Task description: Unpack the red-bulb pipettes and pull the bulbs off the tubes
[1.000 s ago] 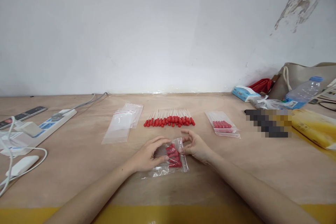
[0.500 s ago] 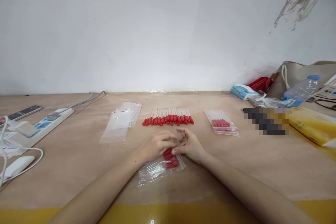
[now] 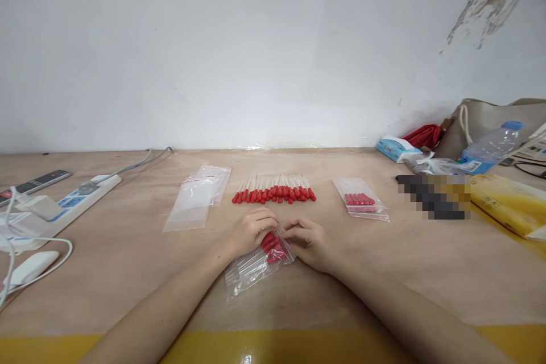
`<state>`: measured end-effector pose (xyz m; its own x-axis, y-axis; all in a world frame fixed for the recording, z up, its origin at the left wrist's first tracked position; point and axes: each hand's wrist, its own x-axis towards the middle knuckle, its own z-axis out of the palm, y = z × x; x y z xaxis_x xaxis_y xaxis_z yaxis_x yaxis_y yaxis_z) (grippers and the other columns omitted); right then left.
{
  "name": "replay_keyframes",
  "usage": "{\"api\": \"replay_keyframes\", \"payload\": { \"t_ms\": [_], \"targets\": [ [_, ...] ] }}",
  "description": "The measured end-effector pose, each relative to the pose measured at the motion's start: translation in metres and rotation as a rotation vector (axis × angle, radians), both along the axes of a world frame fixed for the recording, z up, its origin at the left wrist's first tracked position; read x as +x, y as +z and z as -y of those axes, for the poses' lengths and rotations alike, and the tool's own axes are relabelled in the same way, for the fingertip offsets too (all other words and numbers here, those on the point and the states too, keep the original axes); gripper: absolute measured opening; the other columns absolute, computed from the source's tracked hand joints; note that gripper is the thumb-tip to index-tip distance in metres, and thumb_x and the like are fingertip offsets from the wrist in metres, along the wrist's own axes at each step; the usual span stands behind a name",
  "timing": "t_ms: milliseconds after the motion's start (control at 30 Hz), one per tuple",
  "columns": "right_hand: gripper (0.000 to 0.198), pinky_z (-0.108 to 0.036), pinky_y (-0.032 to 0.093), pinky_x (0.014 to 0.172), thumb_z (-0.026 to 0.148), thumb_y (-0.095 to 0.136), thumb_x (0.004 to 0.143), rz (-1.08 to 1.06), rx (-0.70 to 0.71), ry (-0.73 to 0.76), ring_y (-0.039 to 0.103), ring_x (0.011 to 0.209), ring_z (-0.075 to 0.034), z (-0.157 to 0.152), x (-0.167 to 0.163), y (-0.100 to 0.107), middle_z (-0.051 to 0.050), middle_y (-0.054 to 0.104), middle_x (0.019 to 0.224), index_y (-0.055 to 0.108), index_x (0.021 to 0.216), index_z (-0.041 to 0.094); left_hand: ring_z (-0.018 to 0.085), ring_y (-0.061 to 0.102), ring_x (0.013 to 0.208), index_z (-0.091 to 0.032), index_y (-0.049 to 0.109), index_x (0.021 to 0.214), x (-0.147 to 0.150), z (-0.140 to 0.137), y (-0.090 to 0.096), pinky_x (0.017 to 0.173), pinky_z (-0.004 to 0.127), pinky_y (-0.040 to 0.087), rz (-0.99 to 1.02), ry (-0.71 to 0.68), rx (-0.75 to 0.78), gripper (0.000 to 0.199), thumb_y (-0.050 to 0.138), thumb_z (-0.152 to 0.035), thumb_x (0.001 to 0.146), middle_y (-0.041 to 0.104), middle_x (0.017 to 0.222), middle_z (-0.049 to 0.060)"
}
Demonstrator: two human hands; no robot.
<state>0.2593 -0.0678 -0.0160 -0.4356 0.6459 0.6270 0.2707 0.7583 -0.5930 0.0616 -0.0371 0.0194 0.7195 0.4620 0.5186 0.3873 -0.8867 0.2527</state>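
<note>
In front of the loose swabs, the swab-filled bag is turning slightly; the right hand, more open before, is now curling onto its zip end, the left hand half-closed over its edge, both holding it.

A clear water bottle with a blue cap is seen tilted. Behind it a beige bag is set; to its left a light-blue box, some red fabric and a knotted plastic bag are placed. In front of it a yellow packet is laid. Well to the bottle's left, a white power strip, a remote control and a rounded white device are spread. Above the bottle, the wall is marked by peeling.
</note>
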Motion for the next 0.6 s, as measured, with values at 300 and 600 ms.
{"api": "replay_keyframes", "payload": {
  "t_ms": [300, 600],
  "targets": [
    [0.020, -0.028, 0.033, 0.068, 0.012, 0.043, 0.084, 0.416, 0.662, -0.155, 0.048, 0.071, -0.010, -0.002, 0.006, 0.013, 0.000, 0.060, 0.073, 0.060, 0.079, 0.020, 0.015, 0.052, 0.093, -0.016, 0.059, 0.085, 0.005, 0.005, 0.014, 0.084, 0.030, 0.041, -0.260, -0.123, 0.176, 0.018, 0.041, -0.018, 0.089, 0.062, 0.092, 0.005],
    [0.026, -0.027, 0.030, 0.074, 0.009, 0.038, 0.087, 0.587, 0.725, -0.091, 0.045, 0.071, -0.009, -0.003, 0.005, 0.023, 0.003, 0.055, 0.066, 0.051, 0.066, 0.016, 0.012, 0.053, 0.080, -0.015, 0.053, 0.072, 0.009, 0.003, 0.009, 0.082, 0.028, 0.043, -0.380, -0.223, 0.235, 0.023, 0.038, -0.013, 0.090, 0.059, 0.078, 0.002]
  ]
}}
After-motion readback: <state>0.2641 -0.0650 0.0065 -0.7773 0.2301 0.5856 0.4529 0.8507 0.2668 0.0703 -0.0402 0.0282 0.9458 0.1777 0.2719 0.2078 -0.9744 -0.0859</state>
